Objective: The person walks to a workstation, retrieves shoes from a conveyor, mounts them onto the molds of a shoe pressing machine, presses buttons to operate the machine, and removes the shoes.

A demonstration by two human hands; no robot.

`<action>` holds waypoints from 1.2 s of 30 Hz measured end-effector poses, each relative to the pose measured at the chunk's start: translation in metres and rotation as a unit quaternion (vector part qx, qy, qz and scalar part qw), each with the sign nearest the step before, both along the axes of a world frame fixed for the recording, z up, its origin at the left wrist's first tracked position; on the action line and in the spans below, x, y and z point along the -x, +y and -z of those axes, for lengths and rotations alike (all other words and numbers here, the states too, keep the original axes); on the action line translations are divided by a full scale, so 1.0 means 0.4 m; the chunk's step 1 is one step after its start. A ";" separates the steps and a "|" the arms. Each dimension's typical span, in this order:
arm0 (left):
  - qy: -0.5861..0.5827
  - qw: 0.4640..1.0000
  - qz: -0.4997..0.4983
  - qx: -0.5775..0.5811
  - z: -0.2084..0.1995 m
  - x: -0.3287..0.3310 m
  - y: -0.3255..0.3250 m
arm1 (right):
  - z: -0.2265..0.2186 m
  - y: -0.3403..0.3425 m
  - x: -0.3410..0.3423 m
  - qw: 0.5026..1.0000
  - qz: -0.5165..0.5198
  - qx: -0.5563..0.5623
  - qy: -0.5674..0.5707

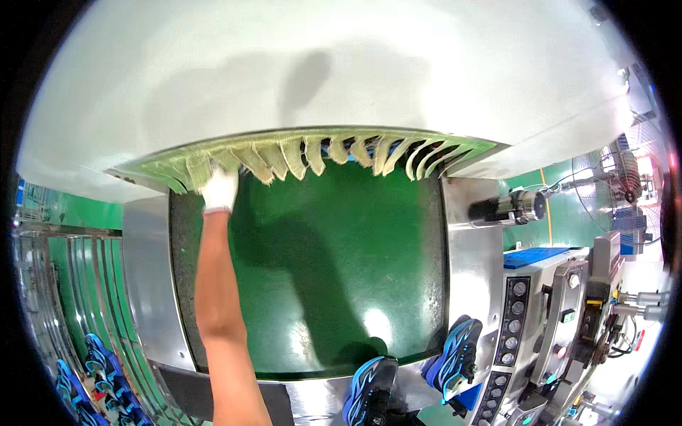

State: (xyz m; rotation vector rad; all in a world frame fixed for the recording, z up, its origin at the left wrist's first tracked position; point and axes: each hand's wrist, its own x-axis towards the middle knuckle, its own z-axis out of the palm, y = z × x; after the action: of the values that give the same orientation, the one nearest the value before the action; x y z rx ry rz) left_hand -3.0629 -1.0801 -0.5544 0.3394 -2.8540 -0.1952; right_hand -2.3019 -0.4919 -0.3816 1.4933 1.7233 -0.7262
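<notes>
My left hand (221,188), in a white glove, reaches forward to the left part of a fringe of pale yellow-green cloth strips (266,165). The strips hang across the low opening of a large white machine housing (341,78). The fingers are among or behind the strips and blurred, so whether they hold anything does not show. Below the hand lies a shiny green surface (298,284) framed by metal side plates. My right hand is out of the picture. Near the front edge sit a black and blue sneaker (371,390) and, to its right, another sneaker (453,355).
On the right stand a control panel with round gauges (513,319) and a black cylindrical motor (506,209). To the left, a metal rack (85,277) rises beside several more blue sneakers (106,369). A dark flat pad (192,394) lies by my forearm.
</notes>
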 end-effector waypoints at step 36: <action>-0.199 0.298 0.859 -0.367 -1.042 -2.129 2.166 | -0.417 0.445 -0.710 0.521 0.429 -0.145 0.723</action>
State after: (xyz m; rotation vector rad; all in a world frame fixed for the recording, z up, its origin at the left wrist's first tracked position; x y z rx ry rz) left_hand -2.2114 -0.2139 -0.1378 -2.8326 -1.4941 -1.7754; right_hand -2.0178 -0.3139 -0.2147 2.1224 1.9617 -3.0306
